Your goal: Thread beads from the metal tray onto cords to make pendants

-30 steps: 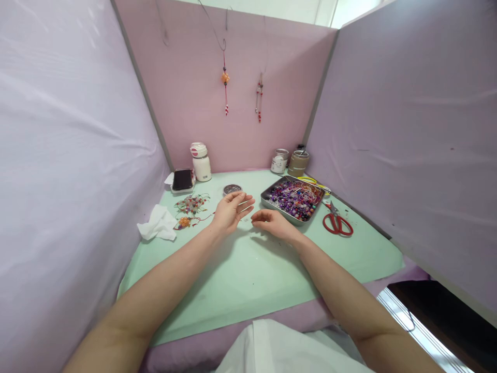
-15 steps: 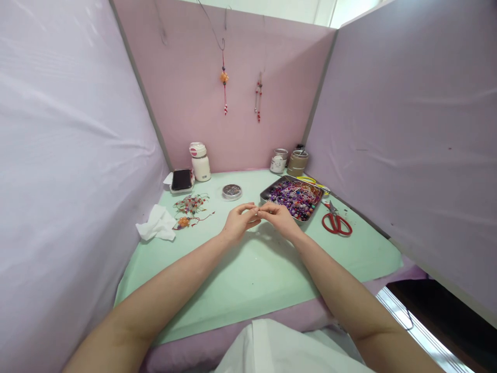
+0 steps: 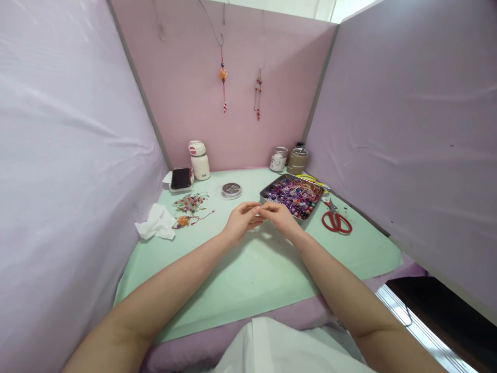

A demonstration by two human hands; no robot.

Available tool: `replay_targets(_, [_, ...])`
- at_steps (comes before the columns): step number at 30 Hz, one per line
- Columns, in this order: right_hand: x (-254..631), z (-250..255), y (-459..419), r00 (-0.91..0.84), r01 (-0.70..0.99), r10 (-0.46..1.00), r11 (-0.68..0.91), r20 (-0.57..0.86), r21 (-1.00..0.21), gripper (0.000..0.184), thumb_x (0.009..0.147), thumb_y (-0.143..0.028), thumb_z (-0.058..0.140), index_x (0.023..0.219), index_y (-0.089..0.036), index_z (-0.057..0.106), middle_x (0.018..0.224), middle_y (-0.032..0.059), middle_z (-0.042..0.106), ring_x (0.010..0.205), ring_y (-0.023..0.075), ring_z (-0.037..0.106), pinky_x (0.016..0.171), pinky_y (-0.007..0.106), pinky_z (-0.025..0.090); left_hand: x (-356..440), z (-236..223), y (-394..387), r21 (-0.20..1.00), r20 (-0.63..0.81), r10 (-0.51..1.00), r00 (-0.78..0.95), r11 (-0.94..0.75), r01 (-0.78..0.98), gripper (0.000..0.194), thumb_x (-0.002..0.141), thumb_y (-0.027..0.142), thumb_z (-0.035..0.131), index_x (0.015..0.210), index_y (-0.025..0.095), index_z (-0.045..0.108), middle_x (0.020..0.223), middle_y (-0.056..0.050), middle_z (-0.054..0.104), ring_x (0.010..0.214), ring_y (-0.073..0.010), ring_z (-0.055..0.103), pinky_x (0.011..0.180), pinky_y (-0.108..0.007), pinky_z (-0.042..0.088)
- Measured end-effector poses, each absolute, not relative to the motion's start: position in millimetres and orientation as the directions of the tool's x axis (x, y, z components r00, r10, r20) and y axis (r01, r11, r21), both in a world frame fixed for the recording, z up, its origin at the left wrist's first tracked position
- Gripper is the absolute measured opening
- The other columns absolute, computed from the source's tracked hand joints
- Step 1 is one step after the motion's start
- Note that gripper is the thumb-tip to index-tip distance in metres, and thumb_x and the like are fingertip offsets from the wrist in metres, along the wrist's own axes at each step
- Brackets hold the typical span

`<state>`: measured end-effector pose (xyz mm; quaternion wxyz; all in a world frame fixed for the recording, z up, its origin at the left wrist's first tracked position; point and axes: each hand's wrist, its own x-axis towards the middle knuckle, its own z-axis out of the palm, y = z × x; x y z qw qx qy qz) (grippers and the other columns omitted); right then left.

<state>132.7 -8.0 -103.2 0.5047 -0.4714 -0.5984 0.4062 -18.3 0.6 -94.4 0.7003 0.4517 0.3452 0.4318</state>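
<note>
Over the middle of the green mat (image 3: pixel 256 282), my left hand (image 3: pixel 239 220) and my right hand (image 3: pixel 279 216) meet at the fingertips. Both are closed in a pinch; whatever lies between the fingers is too small to make out. Just behind my right hand stands a metal tray (image 3: pixel 265 189) of mostly purple beads (image 3: pixel 289 196) with tangled thin cord on top. A round clear dish (image 3: pixel 232 190) of small dark bits sits beyond my left hand. Beaded strings (image 3: pixel 191 202) and an orange bead ornament (image 3: pixel 183 221) lie to the left.
Red-handled scissors (image 3: pixel 336 221) lie right of the tray, and a yellow-handled tool (image 3: pixel 306 177) behind it. A white tissue (image 3: pixel 157 221), a dark-topped box (image 3: pixel 181 178), a white bottle (image 3: pixel 200 161) and two jars (image 3: pixel 297 161) stand around. Beaded ornaments (image 3: pixel 223 75) hang on the pink back panel (image 3: pixel 186 98).
My fingertips have shifted very slightly, still pinched together at the same spot. The whole view has tipped a little; the things on the mat stay in place.
</note>
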Motion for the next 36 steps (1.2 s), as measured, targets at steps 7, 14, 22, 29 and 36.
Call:
replay_targets(7, [134, -104, -5, -0.021, 0.084, 0.981, 0.194, 0.193, -0.977, 0.022, 0.064, -0.038, 0.071, 0.068, -0.017, 0.071, 0.067, 0.0003, 0.06, 0.066, 0.0125, 0.05, 0.066, 0.027, 0.039, -18, -97, 2, 0.952, -0.111, 0.905, 0.41, 0.215, -0.217, 0.03, 0.067, 0.021, 0.076, 0.091, 0.012, 0.061, 0.077, -0.008, 0.069, 0.072, -0.0171, 0.068, 0.087, -0.039, 0.05])
replay_targets(14, [135, -108, -2, 0.018, 0.059, 0.982, 0.187, 0.189, -0.981, 0.026, 0.067, -0.041, 0.07, 0.079, -0.018, 0.071, 0.077, 0.0024, 0.065, 0.068, 0.0129, 0.054, 0.064, 0.027, 0.042, -16, -92, 0, 0.95, -0.17, 0.912, 0.375, 0.253, -0.185, 0.022, 0.063, 0.015, 0.076, 0.082, 0.012, 0.065, 0.07, -0.006, 0.069, 0.065, -0.0155, 0.067, 0.086, -0.039, 0.052])
replay_targets(22, [128, -103, -9, -0.253, 0.036, 0.956, 0.165, 0.151, -0.986, 0.035, 0.076, -0.041, 0.063, 0.104, -0.019, 0.065, 0.097, 0.0059, 0.068, 0.09, 0.0169, 0.061, 0.076, 0.029, 0.048, -27, -77, 11, 0.92, -0.1, 0.944, 0.314, 0.208, -0.333, 0.019, 0.066, 0.019, 0.075, 0.08, 0.01, 0.066, 0.076, -0.009, 0.07, 0.071, -0.017, 0.068, 0.081, -0.035, 0.053])
replay_targets(29, [124, -100, -16, -0.355, 0.003, 0.935, 0.007, 0.006, -1.0, 0.033, 0.074, -0.03, 0.067, 0.105, -0.017, 0.064, 0.095, 0.0079, 0.071, 0.093, 0.0181, 0.065, 0.086, 0.033, 0.049, -29, -73, 14, 0.899, -0.137, 0.96, 0.245, 0.224, -0.377, 0.012, 0.071, 0.013, 0.07, 0.08, 0.009, 0.064, 0.078, -0.011, 0.069, 0.072, -0.0177, 0.069, 0.082, -0.036, 0.053])
replay_targets(36, [125, -99, -18, -0.376, -0.136, 0.921, -0.162, -0.101, -0.977, 0.032, 0.079, -0.033, 0.064, 0.106, -0.016, 0.06, 0.102, 0.012, 0.07, 0.09, 0.0186, 0.068, 0.087, 0.035, 0.052, -31, -82, 21, 0.876, -0.111, 0.972, 0.208, 0.195, -0.441, 0.014, 0.07, 0.014, 0.071, 0.081, 0.01, 0.063, 0.08, -0.01, 0.069, 0.076, -0.0182, 0.069, 0.087, -0.038, 0.052])
